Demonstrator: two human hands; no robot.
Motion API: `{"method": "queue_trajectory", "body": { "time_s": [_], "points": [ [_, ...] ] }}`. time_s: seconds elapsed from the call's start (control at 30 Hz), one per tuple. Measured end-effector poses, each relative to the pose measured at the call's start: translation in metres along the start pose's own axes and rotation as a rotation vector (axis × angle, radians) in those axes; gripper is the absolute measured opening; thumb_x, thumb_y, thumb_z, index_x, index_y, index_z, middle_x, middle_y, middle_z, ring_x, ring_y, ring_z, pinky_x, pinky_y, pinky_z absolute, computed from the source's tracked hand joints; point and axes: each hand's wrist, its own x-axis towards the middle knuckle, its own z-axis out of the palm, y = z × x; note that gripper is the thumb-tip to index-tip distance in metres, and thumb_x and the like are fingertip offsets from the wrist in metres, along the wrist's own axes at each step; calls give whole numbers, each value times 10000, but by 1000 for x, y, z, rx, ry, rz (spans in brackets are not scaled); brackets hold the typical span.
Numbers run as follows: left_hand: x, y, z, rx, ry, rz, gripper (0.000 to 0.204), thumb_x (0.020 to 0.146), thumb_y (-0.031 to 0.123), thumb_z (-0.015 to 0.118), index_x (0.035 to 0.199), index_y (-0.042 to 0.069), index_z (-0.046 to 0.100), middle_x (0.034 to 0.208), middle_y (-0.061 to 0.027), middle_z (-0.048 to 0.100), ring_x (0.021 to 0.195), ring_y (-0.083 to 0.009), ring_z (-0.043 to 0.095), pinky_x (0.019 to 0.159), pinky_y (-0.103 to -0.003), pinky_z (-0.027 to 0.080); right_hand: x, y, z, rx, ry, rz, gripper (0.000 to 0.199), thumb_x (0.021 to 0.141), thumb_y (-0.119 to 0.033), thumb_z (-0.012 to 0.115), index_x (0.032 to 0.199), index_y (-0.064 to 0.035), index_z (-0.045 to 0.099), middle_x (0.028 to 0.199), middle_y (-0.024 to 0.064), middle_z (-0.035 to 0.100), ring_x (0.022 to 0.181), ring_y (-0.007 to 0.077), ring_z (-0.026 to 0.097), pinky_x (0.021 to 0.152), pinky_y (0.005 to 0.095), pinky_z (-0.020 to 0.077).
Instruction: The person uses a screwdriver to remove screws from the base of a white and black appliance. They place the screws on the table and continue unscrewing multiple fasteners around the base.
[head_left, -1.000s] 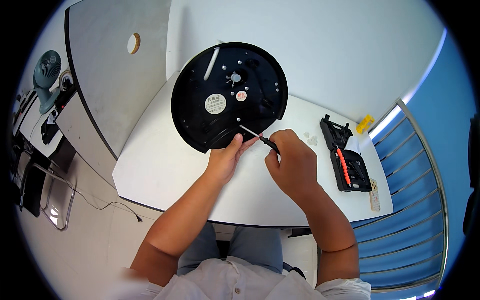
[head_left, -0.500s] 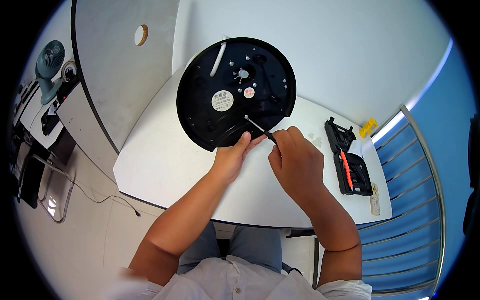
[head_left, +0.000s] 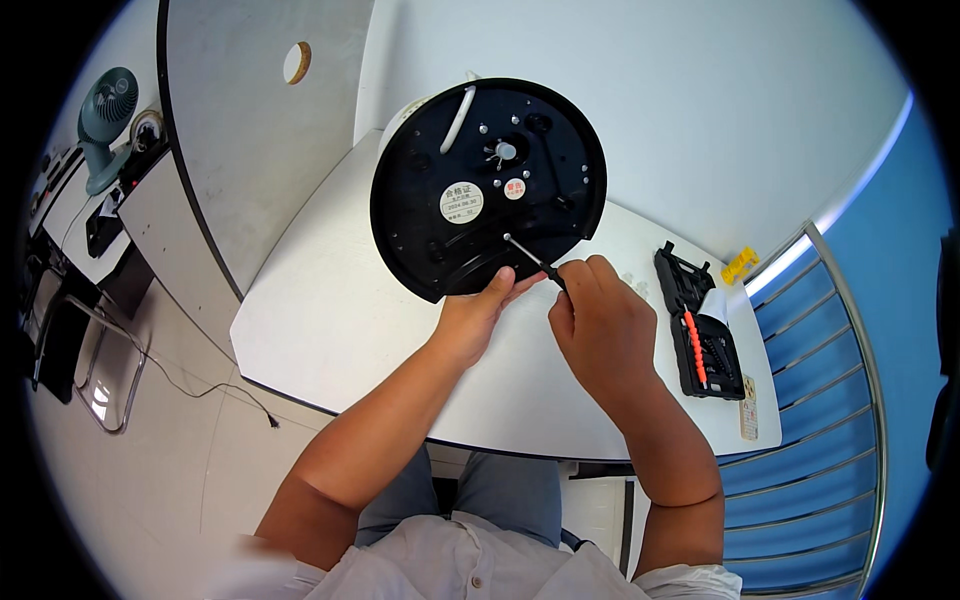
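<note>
A round black base (head_left: 420,240) is tilted up over the table, its underside facing me, with two round labels, several screws and a white cord (head_left: 459,119). At its lower edge my left hand (head_left: 474,322) grips the rim, thumb on the front and the other fingers mostly behind. My right hand (head_left: 608,320) is closed round the dark handle of a screwdriver (head_left: 535,258). The screwdriver's metal shaft slants up to the left, and its tip meets a small screw (head_left: 507,237) in the lower part of the base. What lies behind the base is mostly hidden.
On the white table (head_left: 330,340), an open black tool case (head_left: 710,350) with an orange flexible shaft (head_left: 694,347) lies at the right. Beside it are a yellow holder (head_left: 740,266) and a pale remote (head_left: 749,410). A metal railing (head_left: 868,400) borders the right side; a green fan (head_left: 106,120) stands far left.
The base appears slightly further right in the picture, along with the surroundings, as the view has shifted. Both hands keep their grips, and the screwdriver tip stays at the same screw.
</note>
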Motion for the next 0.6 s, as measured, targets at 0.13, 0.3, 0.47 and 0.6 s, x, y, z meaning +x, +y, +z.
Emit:
{"method": "queue_trajectory", "body": {
  "time_s": [0.13,0.3,0.47,0.6],
  "points": [
    [-1,0,1,50,4,-17,614,891,350,635,1309,-42,415,1272,-175,529,1193,-306,532,1052,-391,421,3,-1,-4,-53,-8,-58,193,675,-22,654,794,-101,525,736,26,459,586,163,536,459,277,426],
    [-4,-3,-3,79,32,-124,376,923,259,611,1240,80,514,1232,-71,572,1154,-205,543,1051,-393,401,16,-6,-22,-160,-34,-230,204,660,-15,669,824,-75,562,757,36,443,640,156,507,482,263,424],
    [-6,-3,5,83,-7,-60,539,913,345,606,1296,-2,451,1265,-133,544,1200,-271,520,1039,-381,412,12,-4,-20,-220,-49,-226,195,662,-14,673,812,-60,556,758,41,446,649,154,506,501,242,435],
    [-3,-11,3,79,-69,12,611,915,370,602,1321,-48,417,1285,-155,530,1209,-304,517,1025,-378,426,-1,8,-7,-174,-109,-148,212,680,-20,672,831,-53,526,768,67,466,609,182,551,494,267,464]
  ]
}}
